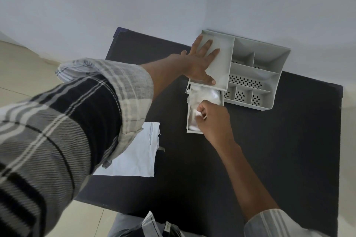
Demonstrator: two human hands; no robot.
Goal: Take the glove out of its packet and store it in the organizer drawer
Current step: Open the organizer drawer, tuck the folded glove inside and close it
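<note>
A grey plastic organizer (256, 75) stands at the far side of a black table (279, 150), against the wall. Its drawer (189, 119) is pulled out toward me. A clear, crumpled glove (206, 95) lies inside the drawer. My left hand (200, 61) rests flat, fingers spread, on the organizer's solid top. My right hand (213, 119) is over the drawer, its fingers pinched on a white bit of the glove. The torn white packet (134, 154) lies flat on the table to the left, partly under my left sleeve.
The organizer's right half has several open compartments (248, 81) with perforated bottoms. The blue-grey wall (134, 2) rises right behind the table. A tiled floor (23, 67) shows to the left. My checked clothing fills the bottom edge.
</note>
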